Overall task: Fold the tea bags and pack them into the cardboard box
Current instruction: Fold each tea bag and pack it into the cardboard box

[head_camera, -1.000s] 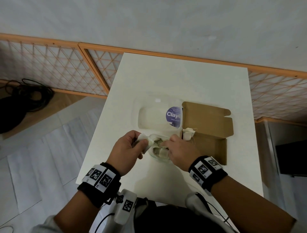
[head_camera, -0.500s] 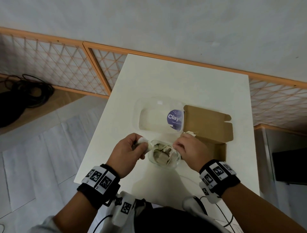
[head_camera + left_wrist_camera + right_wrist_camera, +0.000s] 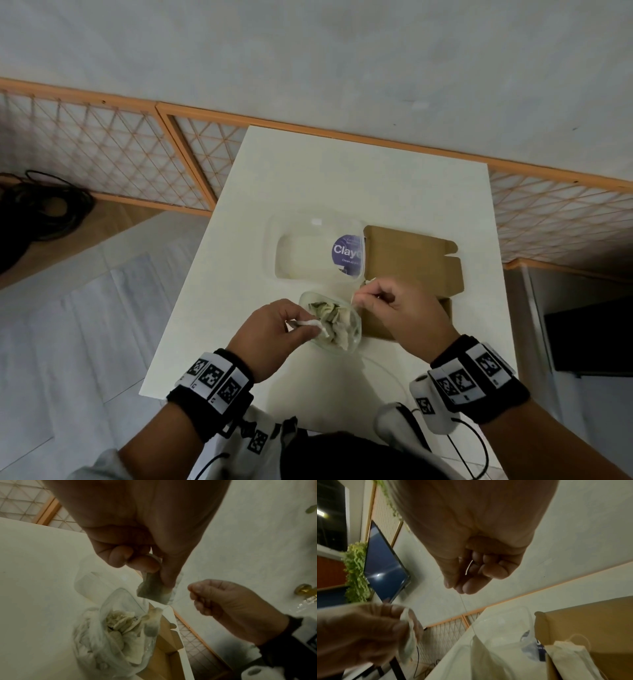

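While pinching one tea bag (image 3: 150, 586) in the left hand (image 3: 274, 334) above the tub (image 3: 354, 329) of loose bags, drawing its thread (image 3: 464, 604) taut with right hand (image 3: 406, 308) fingertips clamped, presumably for folding, with the cardboard box (image 3: 411, 253) open just right.

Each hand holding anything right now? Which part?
Left hand pinches a folded tea bag by its upper edge, thumb against fingertips. Right hand pinches a thin string that runs down to another tea bag.
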Available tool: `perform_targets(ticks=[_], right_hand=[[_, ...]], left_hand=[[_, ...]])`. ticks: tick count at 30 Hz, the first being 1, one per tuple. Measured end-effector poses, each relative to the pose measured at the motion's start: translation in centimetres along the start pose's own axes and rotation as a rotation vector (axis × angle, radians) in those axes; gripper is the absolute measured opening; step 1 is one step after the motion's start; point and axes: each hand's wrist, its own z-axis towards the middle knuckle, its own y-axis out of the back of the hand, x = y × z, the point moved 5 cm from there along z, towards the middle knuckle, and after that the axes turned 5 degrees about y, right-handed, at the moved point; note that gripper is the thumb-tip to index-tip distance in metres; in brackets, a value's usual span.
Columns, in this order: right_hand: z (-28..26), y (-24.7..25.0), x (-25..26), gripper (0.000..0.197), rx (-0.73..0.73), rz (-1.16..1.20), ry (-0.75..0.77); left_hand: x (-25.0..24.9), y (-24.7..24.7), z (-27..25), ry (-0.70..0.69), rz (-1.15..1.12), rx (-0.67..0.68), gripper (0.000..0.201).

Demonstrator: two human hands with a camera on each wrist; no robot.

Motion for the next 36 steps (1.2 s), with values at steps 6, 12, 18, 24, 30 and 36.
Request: perform_targets(ticks=[6,12,18,24,30,36], right_hand=[[-0.6,1.7,2.1,0.022,-0.035,0.153,0.039],[-0.6,3.1,3.3,0.027,-0.031,0.346,0.018],[-1.4,4.4,6.2,0.028,-0.008,0.387,0.093],[-1.3,5.4,8.2,0.026,-0.001,0.435,0.137],[-1.4,6.0,9.0,0.025,-0.070,0.472,0.163],[-1.4,7.3,9.2,0.028,-0.144,0.456,0.183]], left_hand=[[-1.3,-0.6,-0.2,-0.103,0.112,0.081,0.012],[-2.3,-1.2,0.4,-0.165,0.096,0.130,0.020],[-4.6,-2.2,0.1,-0.265,0.133,0.164,0.015],[-6.5,-2.9,0.2,-0.394,0.126,0.192,0.013],[-5.7,-3.8,1.5,-0.353,0.145,0.173,0.011],[-4.7,-4.1,1.9,-0.321,0.116,0.166,0.014]])
